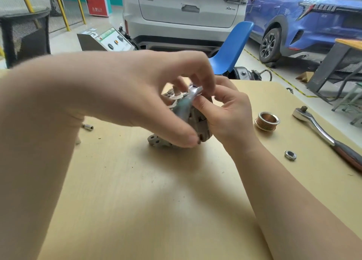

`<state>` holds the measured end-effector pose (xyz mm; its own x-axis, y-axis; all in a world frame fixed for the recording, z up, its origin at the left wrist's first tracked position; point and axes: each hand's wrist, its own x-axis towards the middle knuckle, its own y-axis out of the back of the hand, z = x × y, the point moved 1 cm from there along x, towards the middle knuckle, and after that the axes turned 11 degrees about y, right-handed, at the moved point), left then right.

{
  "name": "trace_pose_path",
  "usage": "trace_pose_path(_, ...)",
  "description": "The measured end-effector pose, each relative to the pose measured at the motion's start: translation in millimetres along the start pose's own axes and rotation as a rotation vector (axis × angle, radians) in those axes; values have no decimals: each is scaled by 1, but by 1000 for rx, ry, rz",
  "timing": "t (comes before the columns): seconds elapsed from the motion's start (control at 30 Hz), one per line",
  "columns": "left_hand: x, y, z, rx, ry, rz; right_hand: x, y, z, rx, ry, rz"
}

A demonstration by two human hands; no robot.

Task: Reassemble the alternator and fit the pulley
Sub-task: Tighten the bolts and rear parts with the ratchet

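Both forearms reach in over the pale wooden counter (137,201) from its near edge and meet at the alternator (197,122), which stands around the counter's middle. The left hand (156,95) arches over it, thumb low against the housing, fingertips curled narrowly at the top around a spanner (186,103) whose open end sits by the shaft; the tool is blurred. The right hand (229,111) presses in from the right side, its grip pinched narrowly at the spanner's head. Toward the right edge lie a loose nut (290,155), the grooved pulley (266,121) and a ratchet handle (321,130), all apart from one another. A small socket bit (87,127) lies left of the alternator. Beyond the far edge stand a blue chair (233,46) and a white car (184,15).
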<state>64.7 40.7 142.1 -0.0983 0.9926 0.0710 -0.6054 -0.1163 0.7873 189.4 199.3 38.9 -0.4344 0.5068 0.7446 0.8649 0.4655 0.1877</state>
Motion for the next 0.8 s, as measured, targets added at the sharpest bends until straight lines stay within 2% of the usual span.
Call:
trace_pose_path(0.07, -1, 10, -9, 2, 69, -74, 0, 1, 4, 21, -26, -8)
trace_pose_path(0.17, 1, 20, -24, 122, 286, -201, 0, 2, 5, 64, -58, -41)
trace_pose_path(0.27, 7, 22, -35, 305, 395, -209, 1, 3, 5, 79, -71, -55)
trace_pose_path(0.37, 13, 20, -37, 381, 397, -136, 0, 5, 4, 111, -102, -73)
trace_pose_path(0.53, 23, 15, -41, 396, 399, 94, 2, 14, 3, 179, -203, -143)
trace_pose_path(0.63, 30, 12, -42, 400, 390, 178, 4, 16, 0, 137, -222, -199)
trace_pose_path(0.7, 31, 10, -41, 398, 376, 162, 5, 17, -1, 143, -231, -201)
trace_pose_path(0.8, 25, 10, -34, 402, 374, 18, 6, 17, 0, 169, -246, -193)
